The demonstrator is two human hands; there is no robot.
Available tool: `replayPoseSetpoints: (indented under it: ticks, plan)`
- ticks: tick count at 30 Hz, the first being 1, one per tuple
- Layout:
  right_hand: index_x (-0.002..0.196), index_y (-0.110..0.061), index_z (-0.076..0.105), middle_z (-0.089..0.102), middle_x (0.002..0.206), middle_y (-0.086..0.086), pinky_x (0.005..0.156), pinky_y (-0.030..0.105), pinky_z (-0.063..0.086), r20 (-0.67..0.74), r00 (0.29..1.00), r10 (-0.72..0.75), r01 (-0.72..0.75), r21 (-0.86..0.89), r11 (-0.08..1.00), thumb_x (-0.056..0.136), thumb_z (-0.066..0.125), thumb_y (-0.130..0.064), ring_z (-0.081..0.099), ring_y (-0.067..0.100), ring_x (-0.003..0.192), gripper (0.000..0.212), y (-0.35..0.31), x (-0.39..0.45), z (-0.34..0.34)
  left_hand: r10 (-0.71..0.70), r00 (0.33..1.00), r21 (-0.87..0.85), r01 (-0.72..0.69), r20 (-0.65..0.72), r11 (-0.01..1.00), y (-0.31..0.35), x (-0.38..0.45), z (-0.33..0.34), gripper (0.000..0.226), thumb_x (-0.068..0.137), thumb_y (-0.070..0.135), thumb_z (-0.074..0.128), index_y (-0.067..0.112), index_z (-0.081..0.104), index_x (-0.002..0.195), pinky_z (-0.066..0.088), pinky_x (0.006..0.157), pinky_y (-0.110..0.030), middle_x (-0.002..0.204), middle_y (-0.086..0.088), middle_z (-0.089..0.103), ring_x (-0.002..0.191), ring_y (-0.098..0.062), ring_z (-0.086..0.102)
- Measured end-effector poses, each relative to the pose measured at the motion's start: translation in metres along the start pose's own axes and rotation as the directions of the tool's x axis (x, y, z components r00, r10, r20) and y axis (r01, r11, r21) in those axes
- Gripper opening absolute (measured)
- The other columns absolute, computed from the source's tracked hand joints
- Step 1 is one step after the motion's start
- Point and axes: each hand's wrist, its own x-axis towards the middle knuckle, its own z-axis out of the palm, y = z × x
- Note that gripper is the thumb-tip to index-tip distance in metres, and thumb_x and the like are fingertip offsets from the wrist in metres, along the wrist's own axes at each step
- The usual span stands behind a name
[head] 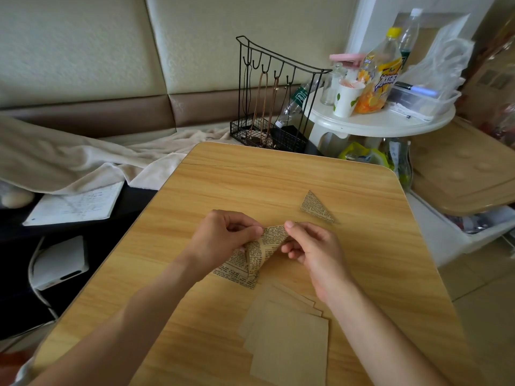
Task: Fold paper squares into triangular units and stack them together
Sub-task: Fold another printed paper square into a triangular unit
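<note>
Head view: left hand [223,236] and right hand [312,246] are each pinching the newsprint paper square [262,250], curling it above the worktop [250,176]; a folded triangle [316,206] is lying nearby.

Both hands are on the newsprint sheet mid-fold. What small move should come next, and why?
Probably bring the lifted corner down to meet the opposite corner and press the crease flat. The left hand and right hand pinch the newsprint sheet, which is curled over but not creased; one finished triangle lies apart.
</note>
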Motion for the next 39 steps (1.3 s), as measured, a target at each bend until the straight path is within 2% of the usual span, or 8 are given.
replayPoseSetpoints:
  ticks: [10,15,21,27,31,33,36,39]
  plan:
    - [0.084,-0.010,0.073,0.069,0.070,0.007,0.060,0.021,0.053,0.006,0.999,-0.041,0.041,-0.041,0.998,0.093,0.076,-0.021,0.066,0.013,0.063,0.014,0.0022,-0.0001,-0.0004,0.004,1.000,0.021,-0.004,-0.013,1.000,-0.0031,0.0011,-0.0010,0.009,0.088,0.023,0.080,0.030,0.082,0.084,0.054,0.063,-0.017,0.079,-0.001,0.077,0.069,-0.005,0.066]
    - [0.094,0.005,0.070,0.068,0.071,0.010,0.057,0.020,0.052,0.054,0.998,-0.041,0.045,-0.074,0.996,0.093,0.077,-0.020,0.066,0.014,0.064,0.026,0.0024,0.0003,0.0013,0.027,0.998,0.051,-0.024,-0.059,0.998,-0.0060,0.0016,-0.0001,0.010,0.088,0.025,0.080,0.033,0.081,0.084,0.054,0.063,-0.022,0.077,0.000,0.076,0.067,-0.006,0.064]
    - [0.079,-0.003,0.070,0.068,0.061,0.008,0.053,0.021,0.049,0.021,0.997,-0.072,0.075,-0.153,0.985,0.093,0.076,-0.020,0.064,0.017,0.061,0.023,0.0048,-0.0002,0.0042,0.041,0.998,0.058,-0.038,-0.054,0.998,-0.0058,0.0019,0.0008,0.007,0.088,0.026,0.080,0.032,0.081,0.084,0.056,0.064,-0.025,0.078,-0.001,0.076,0.068,-0.008,0.064]
    - [0.080,-0.004,0.071,0.066,0.062,0.004,0.053,0.021,0.048,-0.006,0.994,-0.106,0.104,-0.121,0.987,0.093,0.077,-0.019,0.062,0.016,0.061,0.020,0.0065,-0.0008,0.0058,0.052,0.996,0.105,-0.045,-0.066,0.993,-0.0051,0.0025,0.0015,0.002,0.086,0.022,0.082,0.025,0.081,0.086,0.061,0.067,-0.029,0.076,0.000,0.077,0.073,-0.021,0.074]
    - [0.091,0.004,0.071,0.067,0.071,0.003,0.054,0.021,0.049,0.085,0.992,-0.090,0.099,-0.109,0.989,0.094,0.076,-0.022,0.065,0.015,0.065,0.026,0.0030,-0.0026,0.0049,0.059,0.994,0.083,-0.052,-0.090,0.995,-0.0055,0.0016,0.0016,0.003,0.087,0.023,0.081,0.026,0.081,0.086,0.058,0.065,-0.026,0.076,0.002,0.077,0.067,-0.012,0.069]
    - [0.096,0.007,0.068,0.067,0.073,0.005,0.054,0.022,0.048,0.123,0.990,-0.073,0.091,-0.145,0.985,0.093,0.076,-0.026,0.065,0.015,0.066,0.034,0.0022,-0.0034,0.0041,0.056,0.994,0.041,-0.053,-0.092,0.998,-0.0053,0.0015,0.0021,0.003,0.087,0.022,0.081,0.025,0.082,0.086,0.057,0.066,-0.025,0.079,0.001,0.077,0.071,-0.012,0.069]
    - [0.091,0.008,0.067,0.065,0.065,0.007,0.052,0.022,0.046,0.105,0.992,-0.075,0.092,-0.165,0.982,0.093,0.076,-0.025,0.063,0.015,0.062,0.035,0.0017,-0.0040,0.0039,0.041,0.995,0.003,-0.041,-0.086,0.999,-0.0049,0.0014,0.0031,0.002,0.087,0.021,0.081,0.023,0.082,0.087,0.057,0.067,-0.024,0.083,0.000,0.078,0.077,-0.013,0.070]
    - [0.083,0.000,0.070,0.064,0.060,0.006,0.050,0.021,0.044,0.071,0.994,-0.089,0.100,-0.175,0.979,0.093,0.076,-0.024,0.060,0.015,0.058,0.027,0.0022,-0.0031,0.0049,0.036,0.997,-0.018,-0.038,-0.075,0.999,-0.0042,0.0007,0.0049,0.001,0.087,0.021,0.081,0.022,0.082,0.088,0.055,0.066,-0.020,0.084,-0.002,0.078,0.077,-0.011,0.070]
